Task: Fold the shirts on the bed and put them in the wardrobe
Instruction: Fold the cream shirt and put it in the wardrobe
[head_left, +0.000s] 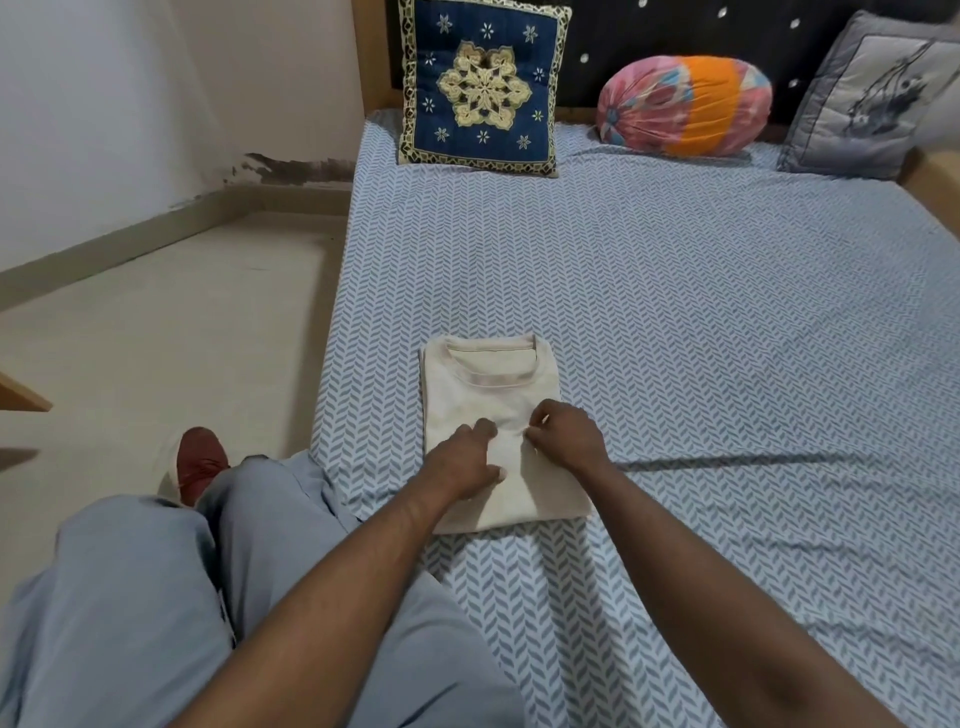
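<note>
Shirt: a cream shirt lies folded into a neat rectangle on the bed. It is well short of the blue cushion and nearly in line with it, on the person's side, collar end toward the cushion.

Left hand: the left hand rests on the half of the shirt farther from the cushion. Its fingers are bent down onto the cloth and the thumb is spread flat on it. I cannot tell whether they nip the cloth or only press it.

Right hand: the right hand sits just beside the left, no nearer the cushion, over the shirt's right edge. Its fingers are curled with the tips on the fabric. Whether any cloth is pinched between them is hidden.

Shirt and fingers: the cloth lies directly under both sets of fingers and touches them. The collar half, toward the cushion, is bare.

Handling: likely light, soft and limp, with no stiffness of its own. Lifted by one corner, the folds would probably fall open.

Where to hold: best to slide flat fingers under the two long sides, or under the edge farthest from the cushion, and carry it level as a pad.

Stage: folding looks almost finished, with only smoothing left. The wardrobe is not in view.

Risk: a one-sided tug could drag the layers askew on the sheet.
</note>
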